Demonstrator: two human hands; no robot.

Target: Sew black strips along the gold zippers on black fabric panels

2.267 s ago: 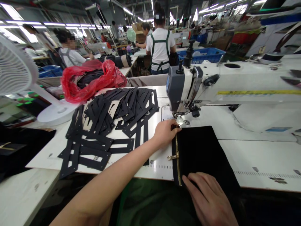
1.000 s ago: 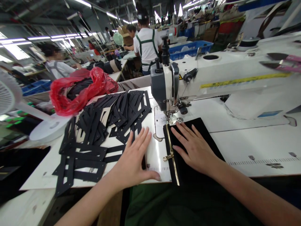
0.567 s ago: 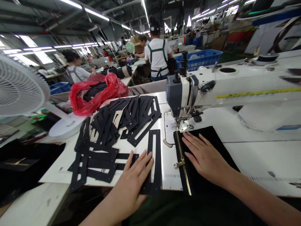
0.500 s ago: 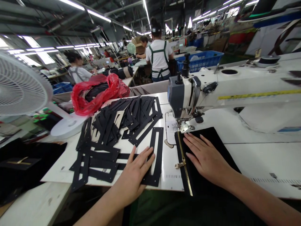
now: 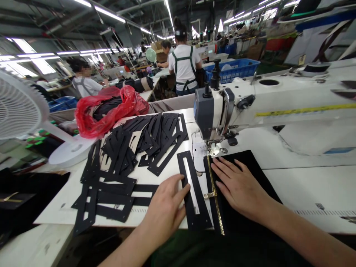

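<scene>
My right hand lies flat with fingers spread on a black fabric piece, just right of its gold zipper with a metal pull. The zipper's far end is by the presser foot of the white sewing machine. My left hand has bent, parted fingers, their tips touching the left edge of a black slotted frame piece. That piece lies tilted on the table, close to the zipper's left side. Further left is a pile of similar black frame pieces.
A red plastic bag with dark material sits behind the pile. At the left stand a white fan and dark fabric. A blue basket is beyond the machine. Several people work further back.
The black frame piece by my left hand has turned and moved right, its near end now close to the zipper. My left fingers have bent. My right hand stays on the fabric.
</scene>
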